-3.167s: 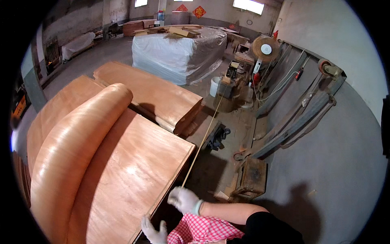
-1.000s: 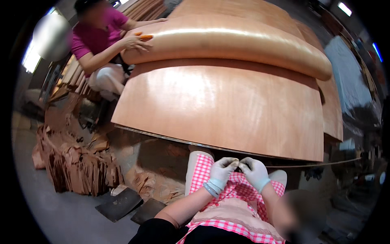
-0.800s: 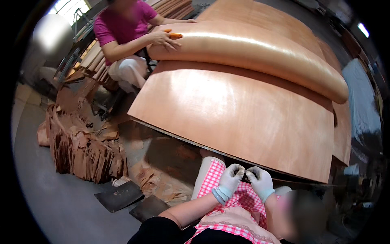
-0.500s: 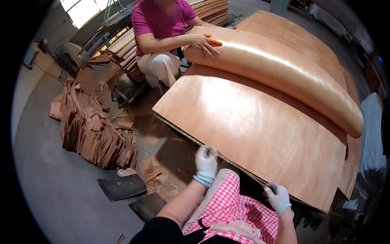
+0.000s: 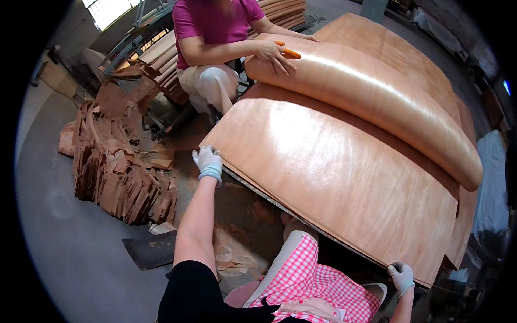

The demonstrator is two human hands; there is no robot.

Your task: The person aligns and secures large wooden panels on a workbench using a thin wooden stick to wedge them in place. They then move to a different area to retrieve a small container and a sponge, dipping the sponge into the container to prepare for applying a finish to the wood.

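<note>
head view: a broad, reddish-tan wood sheet [image 5: 334,177] lies flat at the centre of the scene, its near edge running between the person's two gloved hands. the left hand [image 5: 208,161] is at the sheet's near left corner, arm extended; its fingers are bent at the corner, but whether they are clamped on it cannot be told. the right hand [image 5: 402,276] is at the near edge, close to the right corner, fingers curled inward; a grip cannot be confirmed. a thin strip [image 5: 447,289] shows to the right of this hand; whether it is held cannot be told.

a large roll of wood sheet [image 5: 366,97] lies across the far part of the flat sheet. at its left end sits a co-worker in a magenta shirt [image 5: 210,27], one hand [image 5: 276,55] on the roll with an orange object [image 5: 291,53] at the fingers. at left, ragged brown sheets [image 5: 118,167] stand bundled on the floor [image 5: 59,215]; a dark flat panel [image 5: 151,250] lies nearer. a pink checked apron [image 5: 336,285] covers the person's lap.
</note>
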